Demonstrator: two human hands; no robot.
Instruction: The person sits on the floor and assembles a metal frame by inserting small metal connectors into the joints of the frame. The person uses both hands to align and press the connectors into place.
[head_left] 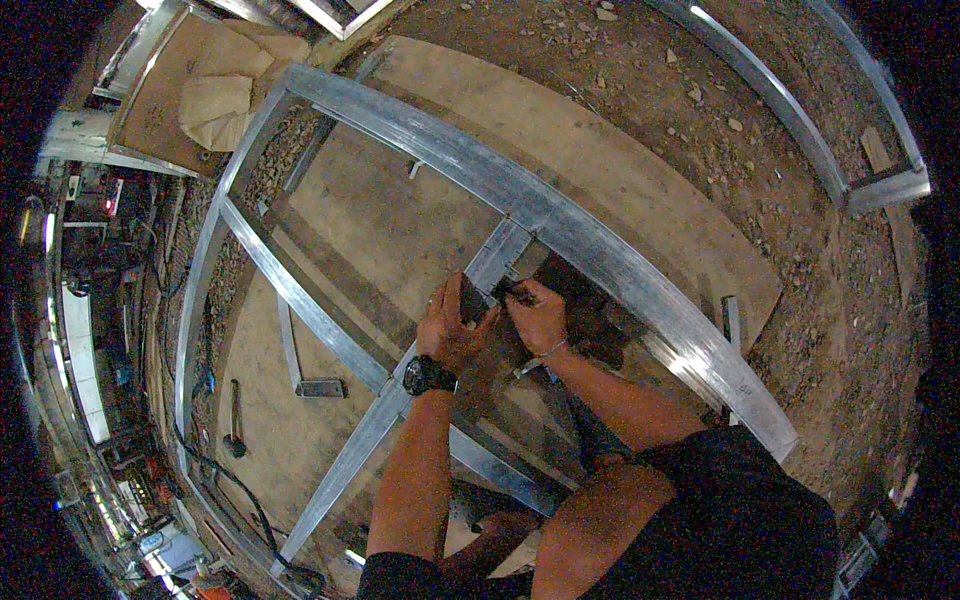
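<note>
A silvery metal frame of rectangular tubes lies low over the ground, with a wide beam (430, 150) along its far side. From that beam a metal crossbar (497, 250) runs toward me, down to the lower left. My left hand (452, 325), a black watch on its wrist, grips the crossbar between thumb and fingers. Just right of it, my right hand (537, 312) pinches a small dark item (503, 288) against the bar's side. The fingers partly cover that item, so its kind is unclear.
Brown board (350, 210) lies beneath the frame. A hammer (234, 425) and a short metal bracket (320, 387) rest at the left. A black cable (235, 480) crosses the frame's left edge. Another metal frame (780, 95) lies on stony ground at the far right; cluttered gear (150, 530) lines the left.
</note>
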